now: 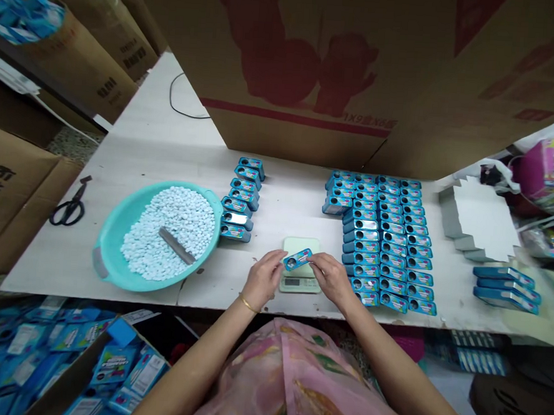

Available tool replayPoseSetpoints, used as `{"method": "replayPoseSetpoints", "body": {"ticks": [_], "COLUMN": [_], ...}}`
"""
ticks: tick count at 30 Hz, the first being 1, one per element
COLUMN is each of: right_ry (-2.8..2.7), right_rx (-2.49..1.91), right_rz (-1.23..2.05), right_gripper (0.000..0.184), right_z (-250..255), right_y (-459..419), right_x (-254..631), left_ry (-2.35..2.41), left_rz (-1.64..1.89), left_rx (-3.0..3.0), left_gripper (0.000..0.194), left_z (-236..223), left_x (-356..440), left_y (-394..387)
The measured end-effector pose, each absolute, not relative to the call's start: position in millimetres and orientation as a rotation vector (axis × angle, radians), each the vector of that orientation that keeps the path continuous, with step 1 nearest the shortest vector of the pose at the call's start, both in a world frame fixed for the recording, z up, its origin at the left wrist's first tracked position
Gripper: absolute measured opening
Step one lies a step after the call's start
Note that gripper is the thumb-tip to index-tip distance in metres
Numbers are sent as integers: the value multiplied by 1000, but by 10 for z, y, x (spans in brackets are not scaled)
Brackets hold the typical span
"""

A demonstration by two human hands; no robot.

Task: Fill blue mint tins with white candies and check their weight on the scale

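Note:
Between both hands, above a pale green digital scale (307,286), is a small blue candy tin (298,259) with a printed lid. The fingers of my left hand (267,276) pinch its left end. On the other end, my right hand (333,277) has its fingertips closed. To the left stands a turquoise bowl (108,247) of small white candies (168,219), a grey scoop (177,245) lying on them. A short column of similar tins (240,205) is beside the bowl. Several rows of tins (387,239) stand close to my right hand.
A large cardboard box (305,59) covers the back of the table (140,149). Black scissors (69,207) lie at the left. White card pieces (480,214) and a few blue packs (506,289) are at the right. A carton of blue packs (126,367) stands below the front edge.

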State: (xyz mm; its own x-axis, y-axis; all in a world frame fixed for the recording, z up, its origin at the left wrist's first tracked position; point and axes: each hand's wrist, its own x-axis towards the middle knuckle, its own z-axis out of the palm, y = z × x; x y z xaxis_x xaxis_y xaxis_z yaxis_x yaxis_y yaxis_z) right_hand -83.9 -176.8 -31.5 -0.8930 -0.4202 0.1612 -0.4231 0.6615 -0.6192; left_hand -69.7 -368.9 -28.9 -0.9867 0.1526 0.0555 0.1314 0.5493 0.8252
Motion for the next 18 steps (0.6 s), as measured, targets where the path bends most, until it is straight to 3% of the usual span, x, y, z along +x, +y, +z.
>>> {"method": "replayPoseSetpoints", "body": {"ticks": [4,7,11,15,18], "right_ry": [-2808,-2776,-2823,-2882,-2904], "right_rx": [676,636,555,472,443], "right_rz": [1116,1111,1075,1039,1051], "right_gripper": [22,21,19,20,20], "right_z": [-312,-349,-355,-310,-298], "right_y": [-1660,-1574,-1488,-1475,-1518], "right_x": [-789,-756,-715,-684,-668], "left_ry": [2993,3111,2790,2590,2664], "left_rz": [1321,920,379,283,462], "left_rx": [-168,-680,-961,-852,-883], "left_gripper": [26,29,40,43,32], "left_z": [-276,-363,-674,-980,-1043], "left_x": [-697,-711,-749,-819,-855], "left_y": [-4366,-5119,-5901,-6120,-6095]}}
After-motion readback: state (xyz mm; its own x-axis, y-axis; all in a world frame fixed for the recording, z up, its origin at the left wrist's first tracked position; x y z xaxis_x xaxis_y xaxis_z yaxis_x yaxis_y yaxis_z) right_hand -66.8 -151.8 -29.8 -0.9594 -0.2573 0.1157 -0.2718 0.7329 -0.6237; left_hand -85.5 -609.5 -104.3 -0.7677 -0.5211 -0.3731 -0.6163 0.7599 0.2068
